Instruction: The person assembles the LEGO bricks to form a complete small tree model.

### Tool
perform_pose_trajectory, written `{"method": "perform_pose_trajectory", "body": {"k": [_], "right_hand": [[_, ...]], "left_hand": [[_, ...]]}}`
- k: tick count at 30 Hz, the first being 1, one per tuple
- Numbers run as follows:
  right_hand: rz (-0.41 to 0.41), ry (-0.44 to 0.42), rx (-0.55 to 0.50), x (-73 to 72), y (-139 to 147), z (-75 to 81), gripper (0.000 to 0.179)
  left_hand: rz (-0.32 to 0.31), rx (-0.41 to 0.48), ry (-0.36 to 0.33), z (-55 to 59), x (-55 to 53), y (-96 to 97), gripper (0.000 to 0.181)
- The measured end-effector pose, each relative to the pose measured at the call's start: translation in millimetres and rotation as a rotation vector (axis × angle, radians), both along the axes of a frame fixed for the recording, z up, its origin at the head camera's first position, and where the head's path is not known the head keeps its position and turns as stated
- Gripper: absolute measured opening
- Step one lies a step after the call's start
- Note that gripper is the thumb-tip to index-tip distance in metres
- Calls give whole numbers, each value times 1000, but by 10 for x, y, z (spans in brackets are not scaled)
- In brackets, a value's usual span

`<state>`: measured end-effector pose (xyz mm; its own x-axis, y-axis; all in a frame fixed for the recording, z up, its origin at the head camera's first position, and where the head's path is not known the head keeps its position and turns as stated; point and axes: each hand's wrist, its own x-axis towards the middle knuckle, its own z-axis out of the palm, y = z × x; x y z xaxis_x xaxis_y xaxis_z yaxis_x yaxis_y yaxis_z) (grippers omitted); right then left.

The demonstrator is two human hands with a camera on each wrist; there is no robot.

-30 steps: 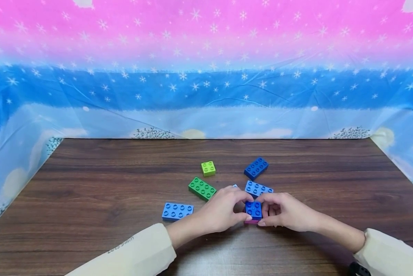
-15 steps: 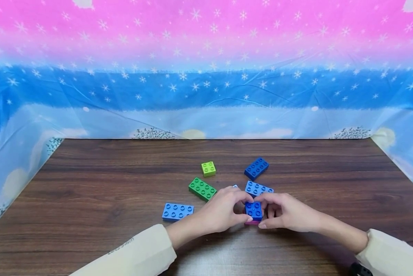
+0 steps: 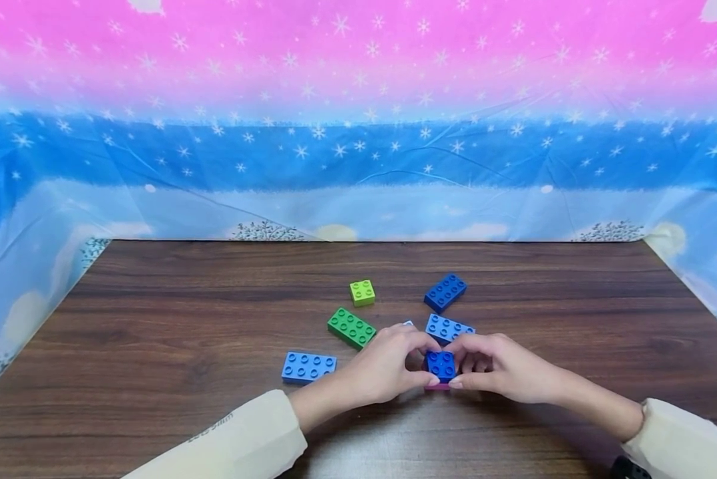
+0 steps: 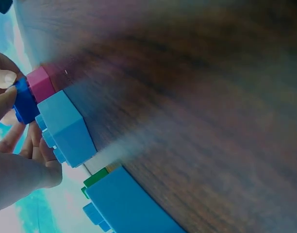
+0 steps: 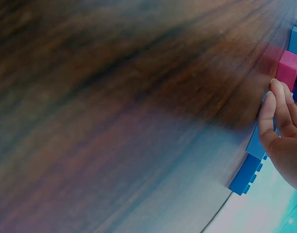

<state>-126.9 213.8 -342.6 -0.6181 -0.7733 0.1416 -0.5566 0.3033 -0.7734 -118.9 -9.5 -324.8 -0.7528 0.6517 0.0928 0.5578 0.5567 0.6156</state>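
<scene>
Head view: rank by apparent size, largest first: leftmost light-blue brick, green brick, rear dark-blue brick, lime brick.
1. Leftmost light-blue brick
2. Green brick and rear dark-blue brick: too alike to rank
3. Lime brick

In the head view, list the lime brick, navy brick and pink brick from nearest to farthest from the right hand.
1. Pink brick: left of the right hand, under the small blue brick.
2. Navy brick: beyond the hand, slightly left.
3. Lime brick: beyond, well left.
</scene>
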Motion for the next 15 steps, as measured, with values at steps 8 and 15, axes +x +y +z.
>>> {"method": "perform_pose_trajectory", "body": {"k": [8, 15], "right_hand": [[-3, 11, 0, 11, -9, 3, 22], [-6, 37, 10, 2, 5, -7, 21]], "left_hand": [[19, 59, -107, 4, -2, 5, 28], [31, 55, -115, -11, -5, 10, 27]]}}
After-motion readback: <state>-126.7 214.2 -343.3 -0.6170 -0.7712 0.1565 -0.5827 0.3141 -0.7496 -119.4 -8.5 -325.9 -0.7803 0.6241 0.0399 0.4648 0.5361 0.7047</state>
